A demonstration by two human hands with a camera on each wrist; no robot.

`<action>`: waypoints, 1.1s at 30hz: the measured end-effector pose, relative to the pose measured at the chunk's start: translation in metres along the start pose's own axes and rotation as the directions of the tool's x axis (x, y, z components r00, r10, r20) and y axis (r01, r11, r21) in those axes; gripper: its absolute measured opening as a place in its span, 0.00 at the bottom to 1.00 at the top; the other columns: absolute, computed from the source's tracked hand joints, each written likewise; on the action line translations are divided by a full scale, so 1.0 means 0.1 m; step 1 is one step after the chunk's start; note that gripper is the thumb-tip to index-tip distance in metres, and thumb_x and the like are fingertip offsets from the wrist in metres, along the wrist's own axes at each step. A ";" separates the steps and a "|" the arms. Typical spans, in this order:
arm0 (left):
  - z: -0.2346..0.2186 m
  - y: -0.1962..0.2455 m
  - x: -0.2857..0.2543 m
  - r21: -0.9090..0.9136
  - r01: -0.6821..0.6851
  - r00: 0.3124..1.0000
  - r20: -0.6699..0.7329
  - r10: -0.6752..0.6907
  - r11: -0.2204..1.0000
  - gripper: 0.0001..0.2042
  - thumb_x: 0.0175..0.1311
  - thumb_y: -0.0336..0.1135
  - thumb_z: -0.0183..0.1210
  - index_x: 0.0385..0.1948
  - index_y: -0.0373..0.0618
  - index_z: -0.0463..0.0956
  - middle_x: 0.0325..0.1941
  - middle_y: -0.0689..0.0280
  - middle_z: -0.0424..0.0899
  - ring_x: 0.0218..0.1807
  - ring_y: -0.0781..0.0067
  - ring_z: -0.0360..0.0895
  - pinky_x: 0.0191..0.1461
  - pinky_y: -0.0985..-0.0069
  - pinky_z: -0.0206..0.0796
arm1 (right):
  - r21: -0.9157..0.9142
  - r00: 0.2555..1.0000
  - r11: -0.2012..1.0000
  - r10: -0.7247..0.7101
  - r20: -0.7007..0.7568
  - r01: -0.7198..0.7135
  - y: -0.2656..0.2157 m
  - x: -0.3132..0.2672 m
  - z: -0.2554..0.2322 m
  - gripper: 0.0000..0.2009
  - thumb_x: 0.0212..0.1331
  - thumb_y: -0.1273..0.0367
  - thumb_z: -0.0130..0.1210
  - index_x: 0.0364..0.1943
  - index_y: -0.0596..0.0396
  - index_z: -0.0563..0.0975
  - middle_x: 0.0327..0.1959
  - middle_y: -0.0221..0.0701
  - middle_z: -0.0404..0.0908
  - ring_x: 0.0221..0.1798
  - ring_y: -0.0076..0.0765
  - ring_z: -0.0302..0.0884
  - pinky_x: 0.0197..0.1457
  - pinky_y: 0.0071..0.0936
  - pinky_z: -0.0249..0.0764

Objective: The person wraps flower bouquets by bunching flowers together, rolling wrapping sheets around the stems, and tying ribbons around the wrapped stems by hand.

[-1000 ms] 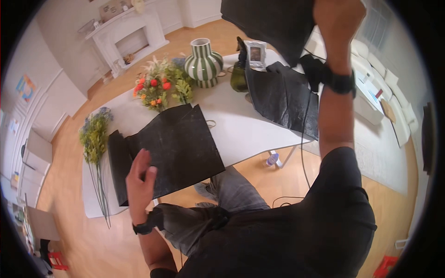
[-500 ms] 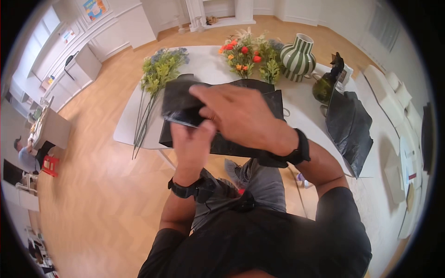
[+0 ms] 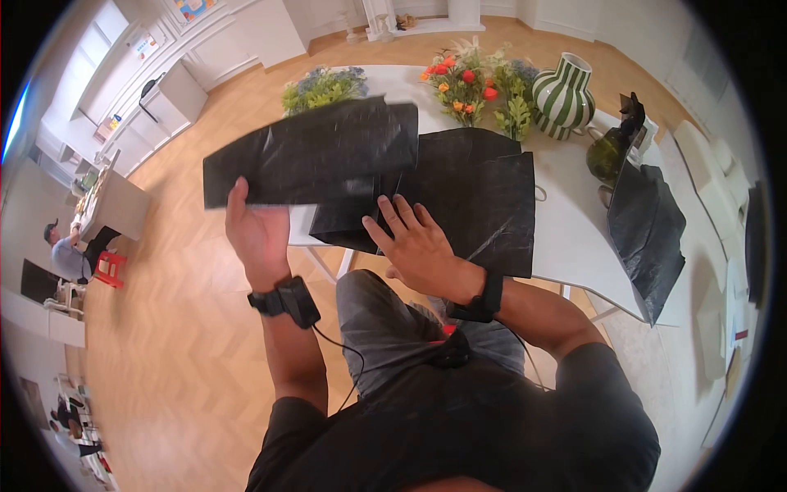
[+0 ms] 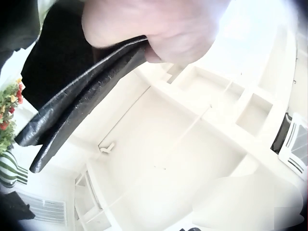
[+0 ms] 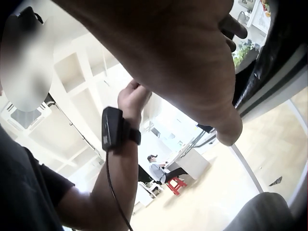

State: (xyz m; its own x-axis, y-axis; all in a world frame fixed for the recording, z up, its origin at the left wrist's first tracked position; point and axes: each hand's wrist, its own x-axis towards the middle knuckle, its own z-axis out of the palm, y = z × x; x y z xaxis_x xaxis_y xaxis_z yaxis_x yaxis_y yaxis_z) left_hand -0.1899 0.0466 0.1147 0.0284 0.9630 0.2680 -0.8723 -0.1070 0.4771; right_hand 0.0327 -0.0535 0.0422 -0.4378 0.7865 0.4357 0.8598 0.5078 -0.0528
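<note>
My left hand pinches the lower edge of a folded sheet of black wrapping paper, thumb on top and fingers beneath. That sheet is raised over the table's left side and overlaps the blue flowers' stems in the head view. In the left wrist view, the folded edges of the black sheet run out from the hand. My right hand lies with spread, straight fingers on a second black sheet, spread on the white table near its front edge.
Blue flowers, a red and orange bouquet and a green-striped vase stand along the back. Farther right are a green glass vase and another black sheet overhanging the edge. A person sits at far left.
The right hand came down from high at the right with a black sheet, and both hands met on it. Now the left hand holds it out leftward; the right rests on the other sheet.
</note>
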 end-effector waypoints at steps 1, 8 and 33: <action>0.01 0.00 0.11 0.001 -0.003 1.000 0.002 0.003 1.000 0.14 0.69 0.28 0.49 0.54 0.38 0.73 0.60 0.57 0.78 0.62 0.58 0.73 0.70 0.56 0.60 | -0.074 1.000 0.997 0.016 -0.004 -0.016 -0.01 0.03 0.06 0.35 0.48 0.66 0.64 0.64 0.60 0.67 0.62 0.52 0.69 0.64 0.56 0.66 0.63 0.49 0.67; -0.31 -0.14 0.45 -0.200 0.027 0.998 0.063 -0.015 0.979 0.15 0.75 0.36 0.44 0.54 0.38 0.74 0.60 0.57 0.79 0.62 0.60 0.74 0.69 0.61 0.61 | -0.066 0.997 0.997 0.043 0.058 -0.039 0.12 0.05 0.00 0.15 0.44 0.72 0.57 0.40 0.60 0.78 0.28 0.34 0.79 0.36 0.37 0.80 0.34 0.30 0.77; -0.44 -0.92 -1.28 0.553 0.637 0.750 -0.283 -0.598 0.537 0.16 0.74 0.46 0.50 0.47 0.41 0.73 0.42 0.61 0.82 0.41 0.68 0.82 0.42 0.73 0.75 | 0.671 0.457 -0.054 0.692 0.559 -0.739 0.24 -2.04 -0.80 0.11 0.68 0.68 0.47 0.43 0.62 0.77 0.43 0.38 0.81 0.40 0.29 0.82 0.35 0.23 0.77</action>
State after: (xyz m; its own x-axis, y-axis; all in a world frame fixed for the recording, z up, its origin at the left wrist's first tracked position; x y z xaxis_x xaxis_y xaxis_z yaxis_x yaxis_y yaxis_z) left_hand -0.1352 -0.0558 -0.0006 0.4046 0.8562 -0.3213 -0.1808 0.4193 0.8897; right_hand 0.1636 -0.2302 0.0237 0.2483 0.9072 -0.3396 0.1012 -0.3729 -0.9223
